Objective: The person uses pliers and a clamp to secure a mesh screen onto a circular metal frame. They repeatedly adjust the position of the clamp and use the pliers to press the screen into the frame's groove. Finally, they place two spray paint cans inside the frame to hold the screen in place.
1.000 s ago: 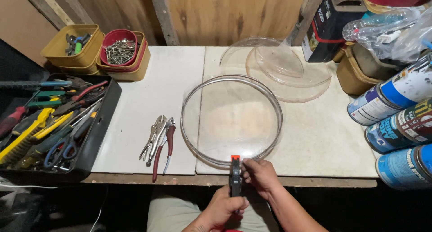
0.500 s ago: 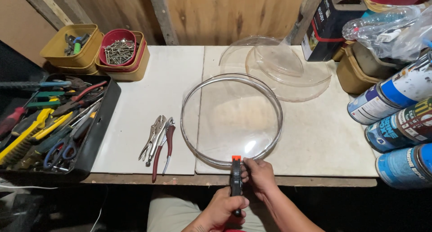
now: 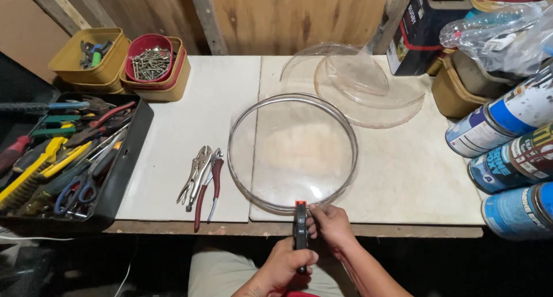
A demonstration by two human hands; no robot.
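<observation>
Both hands low at bottom centre of the frame: left hand [image 3: 283, 267] wrapped shut around the black handle of an orange-tipped clamp tool [image 3: 300, 228], right hand [image 3: 329, 226] pinching beside its head, right at the near rim of the clear round dish [image 3: 291, 152] lying flat mid-desk. Probably light, stiff, slick and crack-prone, so best gripped at the rim, not the thin centre. Tight room: desk [image 3: 190, 110] edge just below, pliers [image 3: 201, 179] left, spray cans [image 3: 507, 153] right, clear lids [image 3: 368, 84] behind.
</observation>
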